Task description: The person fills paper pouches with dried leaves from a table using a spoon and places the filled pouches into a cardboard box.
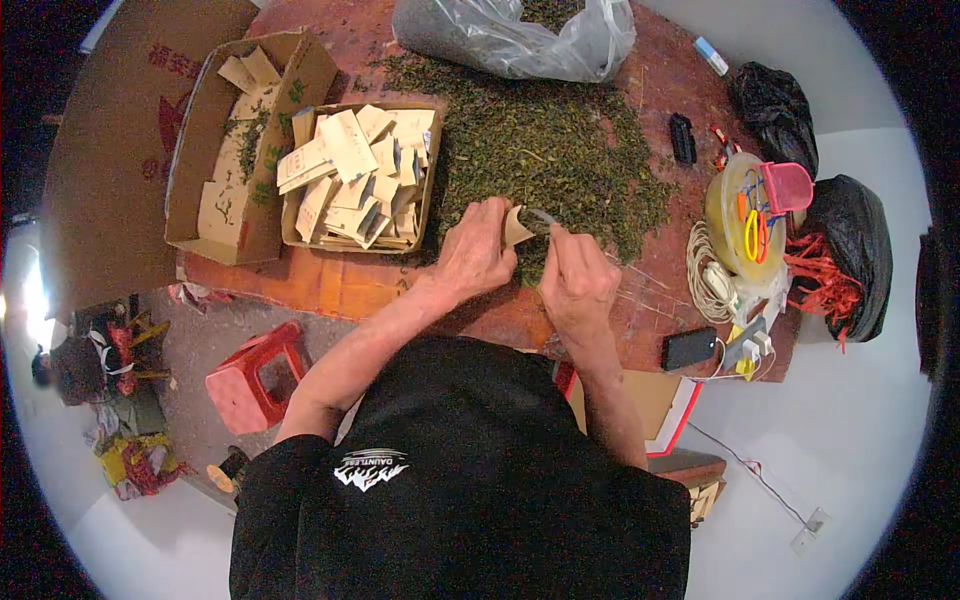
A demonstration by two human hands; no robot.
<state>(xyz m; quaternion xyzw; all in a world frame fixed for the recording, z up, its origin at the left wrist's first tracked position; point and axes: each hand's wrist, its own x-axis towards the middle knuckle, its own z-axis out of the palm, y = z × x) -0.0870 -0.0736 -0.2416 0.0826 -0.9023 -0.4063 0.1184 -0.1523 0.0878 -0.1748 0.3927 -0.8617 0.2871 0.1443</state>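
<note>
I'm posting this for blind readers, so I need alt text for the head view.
A person's left hand holds a small paper packet while the right hand grips a shiny tool beside it, at the near edge of loose green leaves spread on a red table. Left of the leaves, a box of similar packets stands beside a larger carton.

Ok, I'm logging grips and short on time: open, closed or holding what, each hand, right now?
Left hand: closed, holding a small brown paper packet.
Right hand: closed, holding a thin pale utensil, possibly a scoop.
</note>
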